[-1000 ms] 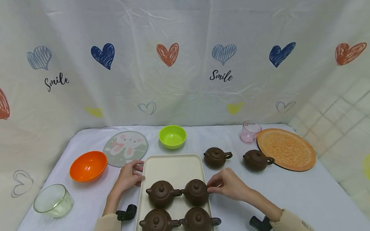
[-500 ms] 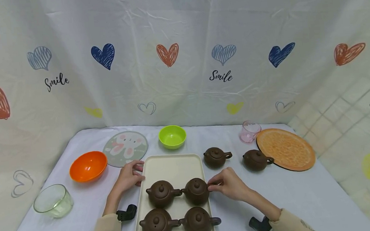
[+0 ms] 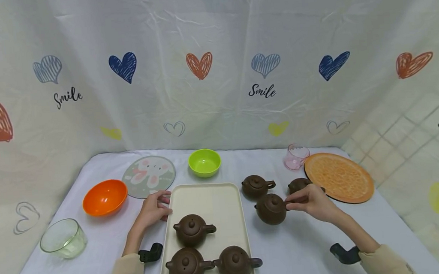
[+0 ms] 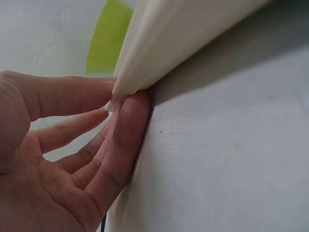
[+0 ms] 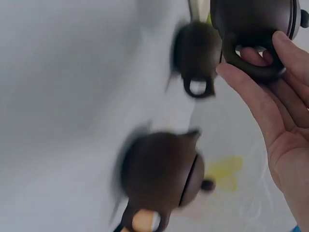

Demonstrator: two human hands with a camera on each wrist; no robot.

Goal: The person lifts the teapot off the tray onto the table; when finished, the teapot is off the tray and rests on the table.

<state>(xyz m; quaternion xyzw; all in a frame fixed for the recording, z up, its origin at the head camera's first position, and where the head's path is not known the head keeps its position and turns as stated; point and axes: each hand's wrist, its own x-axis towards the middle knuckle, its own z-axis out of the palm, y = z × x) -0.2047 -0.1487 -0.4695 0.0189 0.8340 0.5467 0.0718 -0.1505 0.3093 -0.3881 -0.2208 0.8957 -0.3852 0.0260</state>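
Note:
By its handle, my right hand (image 3: 313,202) holds a dark brown teapot (image 3: 271,209) above the table, to the right of the cream tray (image 3: 209,198). The right wrist view shows the thumb and fingers around the handle of this teapot (image 5: 256,24). My left hand (image 3: 153,209) pinches the tray's left rim; in the left wrist view, thumb and fingers (image 4: 133,118) lie on either side of the rim. Three brown teapots stand on the tray: one teapot (image 3: 192,230) behind, and a front-left teapot (image 3: 186,268) beside a front-right teapot (image 3: 233,265).
Two smaller teapots stand behind the right hand: one teapot (image 3: 255,186), and another teapot (image 3: 298,185) partly hidden by it. Around lie a pizza-patterned board (image 3: 339,177), pink glass (image 3: 296,156), green bowl (image 3: 205,163), rabbit mat (image 3: 149,175), orange bowl (image 3: 105,197) and glass bowl (image 3: 63,238).
My right hand has lifted the back-right teapot off the tray and carried it rightward and slightly back. The left hand stays at the tray's rim.

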